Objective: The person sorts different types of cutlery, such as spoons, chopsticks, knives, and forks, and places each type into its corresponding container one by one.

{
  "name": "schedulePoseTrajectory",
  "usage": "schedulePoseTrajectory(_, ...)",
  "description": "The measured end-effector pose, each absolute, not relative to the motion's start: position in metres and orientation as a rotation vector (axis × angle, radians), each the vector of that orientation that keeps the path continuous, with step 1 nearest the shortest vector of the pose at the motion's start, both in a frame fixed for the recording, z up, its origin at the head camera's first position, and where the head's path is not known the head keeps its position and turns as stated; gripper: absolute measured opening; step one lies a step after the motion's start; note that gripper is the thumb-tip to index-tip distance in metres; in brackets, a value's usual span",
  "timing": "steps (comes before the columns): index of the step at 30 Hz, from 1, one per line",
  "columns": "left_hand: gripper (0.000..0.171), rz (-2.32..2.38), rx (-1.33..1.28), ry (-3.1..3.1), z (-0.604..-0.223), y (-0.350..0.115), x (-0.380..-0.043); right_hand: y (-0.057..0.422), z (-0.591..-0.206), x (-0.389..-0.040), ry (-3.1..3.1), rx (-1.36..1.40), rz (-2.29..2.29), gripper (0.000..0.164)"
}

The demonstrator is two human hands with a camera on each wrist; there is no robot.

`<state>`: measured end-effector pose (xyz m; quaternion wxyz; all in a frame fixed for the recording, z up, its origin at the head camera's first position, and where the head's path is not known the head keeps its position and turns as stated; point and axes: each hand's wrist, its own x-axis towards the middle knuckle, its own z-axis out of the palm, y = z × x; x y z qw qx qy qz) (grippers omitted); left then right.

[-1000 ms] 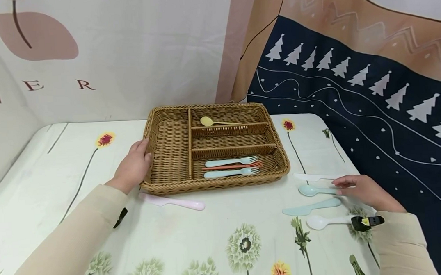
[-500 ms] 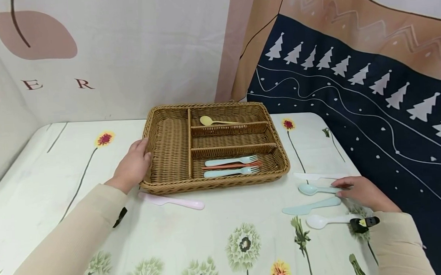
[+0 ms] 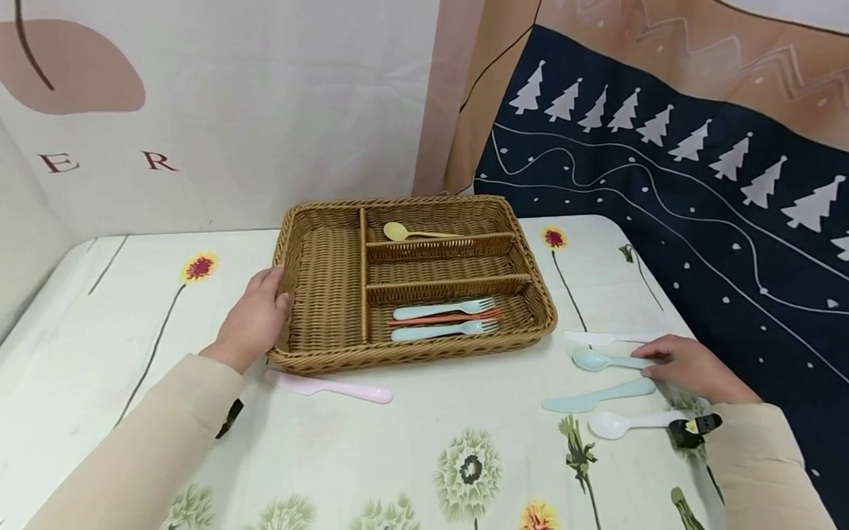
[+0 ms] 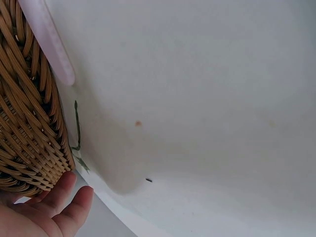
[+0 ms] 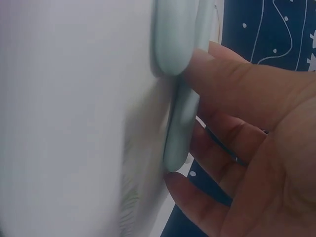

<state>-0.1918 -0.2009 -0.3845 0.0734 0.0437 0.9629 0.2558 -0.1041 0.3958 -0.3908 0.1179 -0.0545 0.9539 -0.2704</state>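
Note:
My left hand [image 3: 252,320] grips the left rim of a brown wicker cutlery basket [image 3: 329,359], whose side [image 4: 29,113] fills the left of the left wrist view. At the right, my right hand [image 3: 692,370] pinches the handle end of a mint-green spoon [image 3: 594,359] lying on the table. In the right wrist view, the spoon handle [image 5: 178,140] passes behind the thumb, and a mint-green knife handle [image 5: 175,39] lies nearer the camera. That mint-green knife [image 3: 601,396] and a white spoon [image 3: 627,423] lie nearer me. Just beyond is a white knife [image 3: 598,338].
The basket's back compartment holds a yellow spoon [image 3: 398,231]. Its front one holds two pale blue forks [image 3: 427,333] and orange cutlery [image 3: 427,320]. A pink knife [image 3: 352,391] lies in front of the basket. Patterned cloth walls [image 3: 247,107] stand behind.
My right hand has shifted slightly left along the mint-green spoon handle. The left hand and the basket have stayed in place; the view has drifted a little.

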Motion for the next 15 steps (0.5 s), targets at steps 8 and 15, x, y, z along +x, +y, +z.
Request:
schedulePoseTrajectory(8,0.057,0.758,0.129,2.889,-0.3823,-0.2006,-0.1912,0.3955,-0.3899,-0.106,2.797,-0.225,-0.775,0.022)
schedulePoseTrajectory(15,0.057,0.75,0.137,2.899,-0.383,-0.2003,-0.1915,0.3966,-0.3901,-0.1082,2.795,-0.276,-0.706,0.02)
